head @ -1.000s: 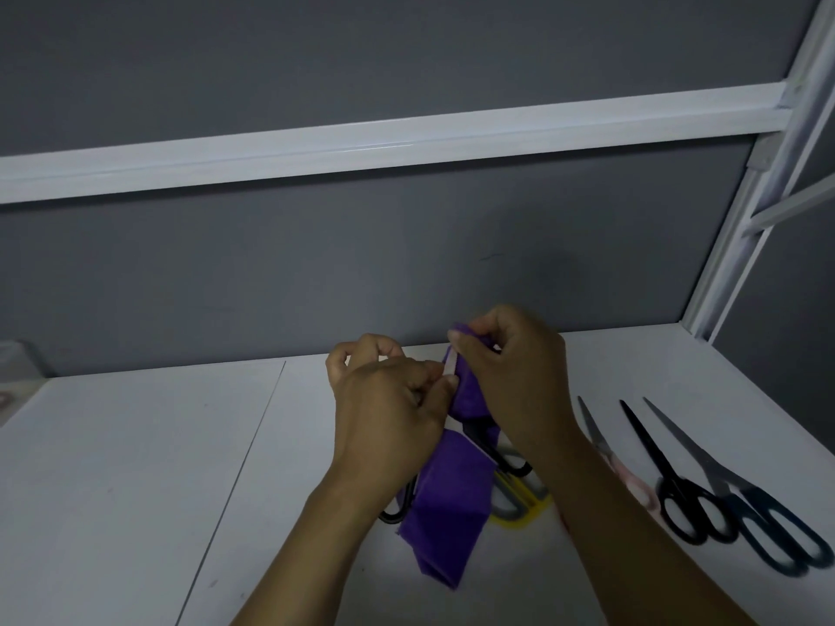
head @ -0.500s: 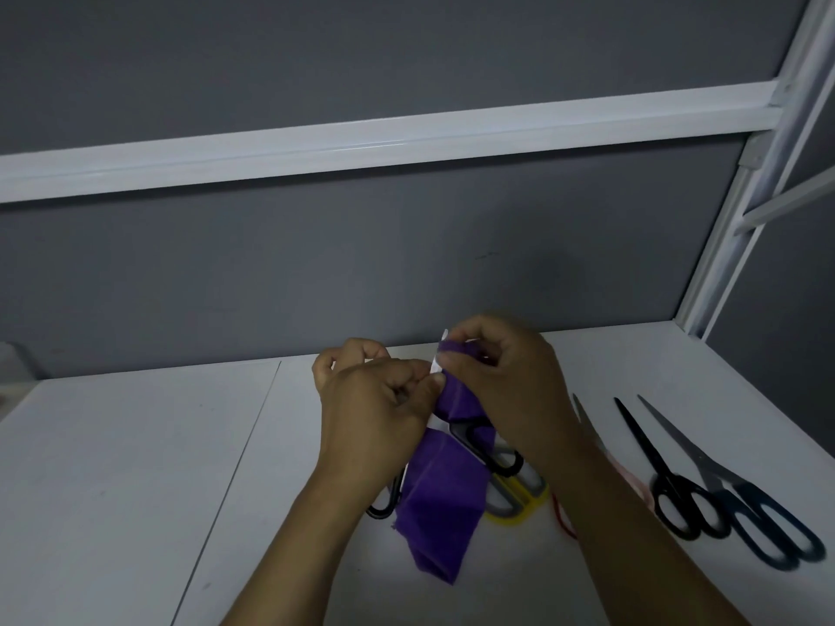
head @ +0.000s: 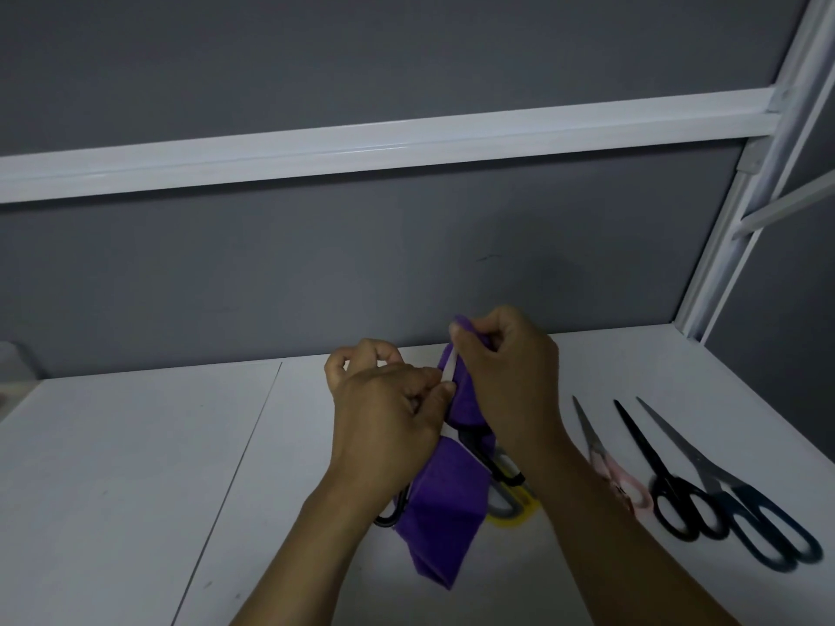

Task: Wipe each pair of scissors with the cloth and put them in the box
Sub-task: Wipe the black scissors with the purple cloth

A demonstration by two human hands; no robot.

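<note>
Left hand (head: 388, 417) grips the scissors (head: 492, 463) and right hand (head: 510, 377) pinches the cloth (head: 445, 503) round the blade (head: 448, 370), so a slip along its edge could cut.

The cloth (head: 445, 508) is plain solid purple with no print, and the black-handled scissors (head: 448, 370) wrapped in it show a pale, whitish blade above the fold and glossy black loops below. Just right of the cloth lie the yellow-and-grey scissors (head: 515, 519), grey handles inside a bright yellow rim; further right come the pink-handled scissors (head: 626, 485) with grey blades, the all-black scissors (head: 650, 458), and the dark blue scissors (head: 734, 494) with steel-grey blades. Beneath the cloth the table (head: 113, 467) is plain white, and behind it the wall (head: 316, 273) is flat dark grey, crossed by a white rail (head: 361, 142).
</note>
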